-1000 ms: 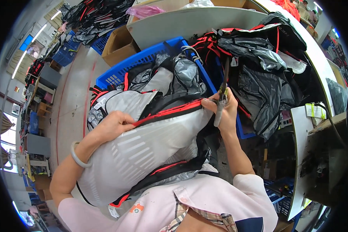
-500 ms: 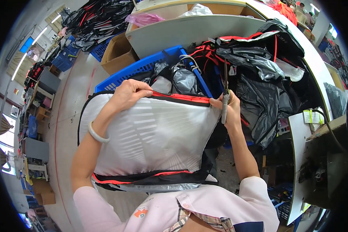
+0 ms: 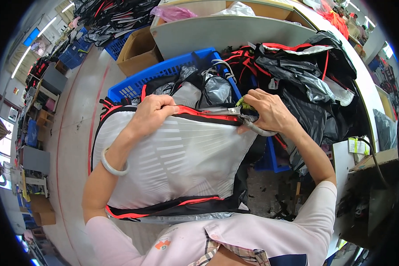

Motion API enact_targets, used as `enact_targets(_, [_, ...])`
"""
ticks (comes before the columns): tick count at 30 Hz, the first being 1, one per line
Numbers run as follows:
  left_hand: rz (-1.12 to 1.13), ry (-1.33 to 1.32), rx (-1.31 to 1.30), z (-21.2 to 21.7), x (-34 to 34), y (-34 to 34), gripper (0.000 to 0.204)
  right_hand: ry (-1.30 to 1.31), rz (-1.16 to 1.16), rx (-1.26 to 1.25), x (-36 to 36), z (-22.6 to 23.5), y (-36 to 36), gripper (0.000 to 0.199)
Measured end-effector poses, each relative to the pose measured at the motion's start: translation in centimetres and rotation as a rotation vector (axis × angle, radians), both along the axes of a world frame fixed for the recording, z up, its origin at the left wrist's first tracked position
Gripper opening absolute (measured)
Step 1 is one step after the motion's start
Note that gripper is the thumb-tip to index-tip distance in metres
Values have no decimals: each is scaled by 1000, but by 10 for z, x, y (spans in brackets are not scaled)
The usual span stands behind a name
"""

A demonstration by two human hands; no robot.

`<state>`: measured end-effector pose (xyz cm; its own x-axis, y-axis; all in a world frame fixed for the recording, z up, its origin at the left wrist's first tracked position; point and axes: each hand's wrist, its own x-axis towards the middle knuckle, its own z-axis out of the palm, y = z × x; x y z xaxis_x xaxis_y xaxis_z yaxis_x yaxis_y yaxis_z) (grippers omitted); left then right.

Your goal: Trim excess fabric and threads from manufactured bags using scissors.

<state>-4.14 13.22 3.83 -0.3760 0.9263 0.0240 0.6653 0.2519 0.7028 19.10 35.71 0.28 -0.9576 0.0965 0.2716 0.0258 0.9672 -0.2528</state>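
Note:
A pale grey-white fabric bag piece (image 3: 177,164) with black edging lies across my front. Along its far edge runs a red zipper strip (image 3: 208,116). My left hand (image 3: 151,116) pinches that far edge near its middle, fingers closed. My right hand (image 3: 270,111) is wrapped round the grey-wrapped handles of a pair of scissors (image 3: 229,111). Their blades point left and lie along the red strip, between my two hands. Whether the blades are apart cannot be made out. The thumb of my right hand is by the far right corner of the bag piece.
Beyond the bag piece stands a blue plastic crate (image 3: 164,71) holding silver and black pieces. A heap of black, silver and red bags (image 3: 297,75) lies to the right. A cardboard box (image 3: 137,51) is at the far left, beside a pale bench panel (image 3: 226,37).
The scissors have swung from pointing up and away to lying leftward along the red zipper strip. My right hand has turned over with its elbow moved outward; my left hand keeps its pinch.

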Motion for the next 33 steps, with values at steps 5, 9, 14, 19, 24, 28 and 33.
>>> enact_targets(5, [2, 26, -21, 1, -3, -5, 21, 21, 8, -43, -3, -3, 1, 62])
enact_targets(9, [-18, 214, 89, 26, 11, -4, 16, 17, -141, -254, -9, 6, -2, 52])
enact_targets(14, [-59, 824, 468, 86, 26, 20, 14, 477, -25, -318, -46, 48, -17, 40])
enact_targets(19, [-65, 707, 513, 94, 16, 25, 11, 634, 40, -356, -80, 66, -23, 28])
enact_targets(24, [-414, 486, -676, 63, -34, -6, 21, 424, 89, -607, -52, 19, -60, 27])
enact_targets(28, [-82, -192, -715, 24, -61, -91, 27, 339, 31, -760, -18, 5, -53, 28])
enact_targets(33, [-24, 291, -83, -16, -6, -147, 14, 318, -5, -757, -4, 5, -53, 28])
